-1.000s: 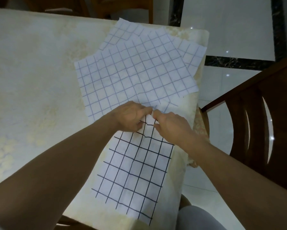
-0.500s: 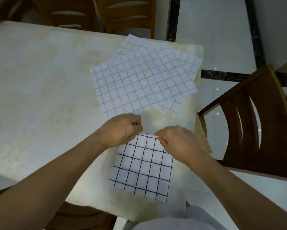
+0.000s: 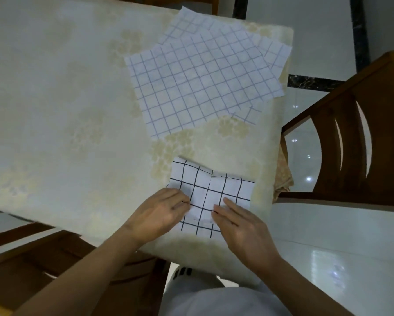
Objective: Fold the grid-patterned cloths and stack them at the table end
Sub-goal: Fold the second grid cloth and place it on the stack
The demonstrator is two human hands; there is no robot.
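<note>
Black-grid cloth (image 3: 210, 197) lies folded into a small rectangle at the lower centre of the frame, on the near corner of the worktop (image 3: 54, 92). Its far edge is uneven and slightly lifted. The right grip (image 3: 243, 226) lies flat, fingers straight, on the cloth's lower right part, most likely pressing the layers so the fold sets. The left grip (image 3: 161, 213) has its fingers bent onto the cloth's left edge. Any thumb beneath is hidden, so I cannot tell whether it pinches the edge or only steadies it. Either way it seems placed to keep the edges aligned under the other's pressure.

At the upper centre-right, well apart from the folded piece, a loose pile of blue-grid cloths (image 3: 200, 85) lies flat, overlapping at skewed angles by the worktop's far right corner, apparently awaiting their turn. A wooden chair (image 3: 351, 151) stands at the right, beside the worktop. This fold looks nearly finished; stacking is not yet done.
</note>
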